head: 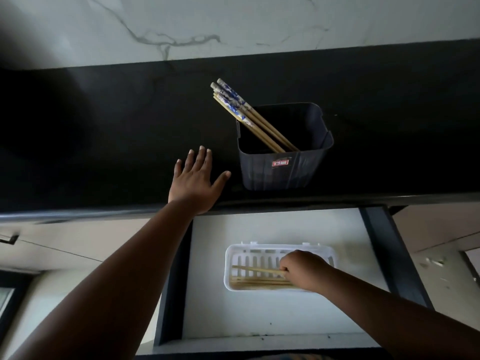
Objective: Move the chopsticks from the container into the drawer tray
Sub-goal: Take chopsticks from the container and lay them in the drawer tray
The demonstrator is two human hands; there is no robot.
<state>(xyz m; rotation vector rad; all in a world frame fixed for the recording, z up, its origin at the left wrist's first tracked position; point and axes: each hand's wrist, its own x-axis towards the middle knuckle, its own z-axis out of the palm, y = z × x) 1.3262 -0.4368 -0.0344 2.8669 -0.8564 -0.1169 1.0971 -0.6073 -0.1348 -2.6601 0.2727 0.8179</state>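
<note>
A dark blue container (275, 167) stands on the black counter, near its front edge. Several wooden chopsticks (249, 116) with blue-and-white patterned tops lean out of it toward the upper left. Below, in the open drawer, lies a white slotted tray (231, 258) with several chopsticks along its near side. My right hand (304, 271) is over the tray, shut on a chopstick (255, 269) that points left just above the tray floor. My left hand (197, 178) rests flat on the counter, fingers spread, left of the container and apart from it.
The drawer (259, 315) has a white floor and dark side walls (389, 255). The counter's front edge (78, 214) overhangs the drawer's back. A white marble wall (233, 22) rises behind the counter. Pale cabinet fronts flank the drawer.
</note>
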